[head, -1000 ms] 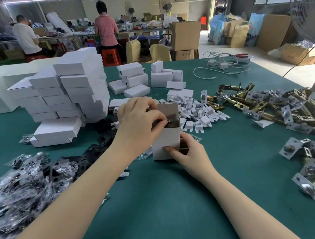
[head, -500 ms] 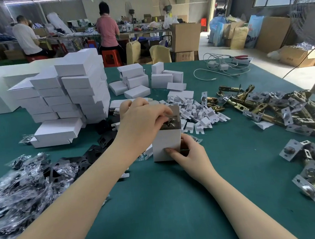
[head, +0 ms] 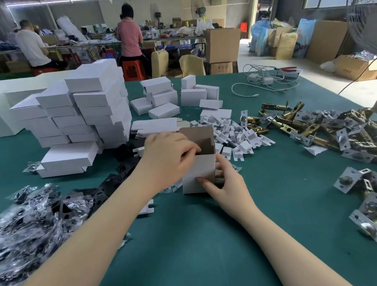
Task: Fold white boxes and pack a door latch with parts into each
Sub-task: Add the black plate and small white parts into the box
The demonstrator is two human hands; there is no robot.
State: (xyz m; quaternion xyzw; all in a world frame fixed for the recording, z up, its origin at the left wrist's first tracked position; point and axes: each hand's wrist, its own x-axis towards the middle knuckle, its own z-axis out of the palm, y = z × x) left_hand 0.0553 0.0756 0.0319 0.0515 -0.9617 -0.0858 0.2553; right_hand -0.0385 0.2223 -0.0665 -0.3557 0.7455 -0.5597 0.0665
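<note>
A small white box (head: 197,170) stands upright on the green table (head: 276,203) with its top flap raised and its brown inside showing. My left hand (head: 168,154) is at the box's open top, fingers curled over the near rim and reaching inside. My right hand (head: 225,182) grips the lower right side of the box, thumb across its front. What lies inside the box is hidden. A heap of brass door latches (head: 329,130) with silver face plates lies to the right. Small white plastic parts (head: 234,135) are piled behind the box.
A tall stack of closed white boxes (head: 87,114) stands at the left, more boxes (head: 164,97) behind. Flat box blanks (head: 155,126) lie behind my left hand. Bagged black parts (head: 25,216) spread at the near left. White cables (head: 265,81) lie far right. Two people work in the background.
The latch seen at the box's mouth has gone down inside it. My left hand's fingers have moved lower into the opening, and the top flap now stands clear. My right hand stays on the box.
</note>
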